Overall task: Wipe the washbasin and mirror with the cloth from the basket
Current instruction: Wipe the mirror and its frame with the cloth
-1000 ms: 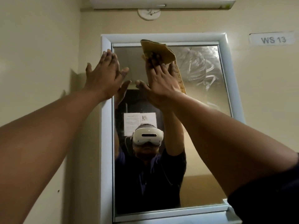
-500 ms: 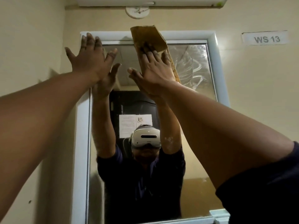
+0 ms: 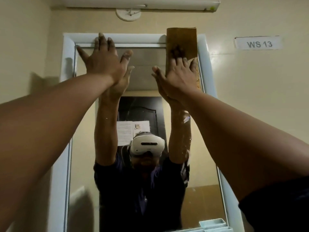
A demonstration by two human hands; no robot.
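Since before, your right hand is carrying the flat brown cloth rightward, upright above spread fingers; left hand is pressing the mirror, splayed.

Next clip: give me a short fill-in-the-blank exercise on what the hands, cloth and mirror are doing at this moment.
1. The flat brown cloth is pressed against the top ____ corner of the white-framed wall mirror.
2. The hand pressing the cloth is the ____ hand.
3. The left hand lies flat with its fingertips reaching the mirror's ____ frame edge.
4. The white wall label beside the mirror reads WS ____.

Missing words: right; right; top; 13
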